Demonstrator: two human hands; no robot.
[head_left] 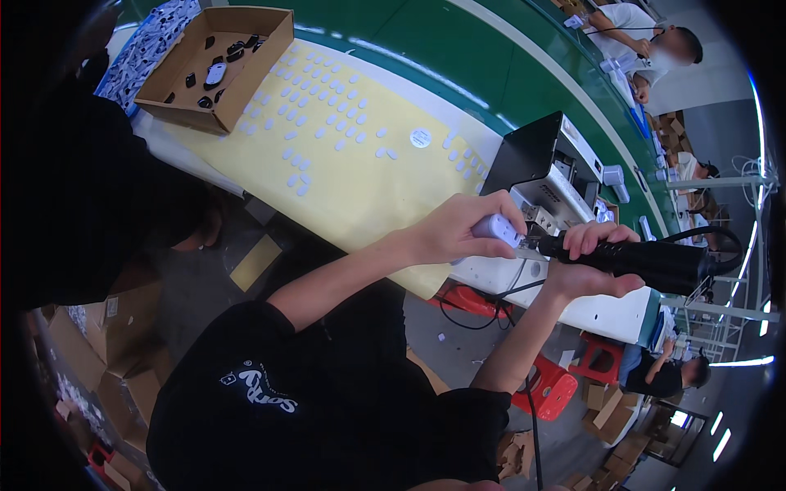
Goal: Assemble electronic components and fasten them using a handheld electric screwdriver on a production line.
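Observation:
My left hand (467, 229) is closed round a small white plastic housing (497, 230), its end turned toward the right. In my right hand (591, 260) is a black electric screwdriver (655, 260) with a cord at its back end. The screwdriver's tip meets the housing's end or sits just beside it; I cannot tell which. Just beyond both hands stands a black and silver machine (544, 168) with a metal front, perhaps a screw feeder.
Many small white oval pieces (327, 119) lie on yellow paper (360, 196) over the table. A cardboard box (221, 110) at the far left holds black parts. Another person in black (74, 188) is at my left. Red stools (547, 389) stand below the table; co-workers sit farther off.

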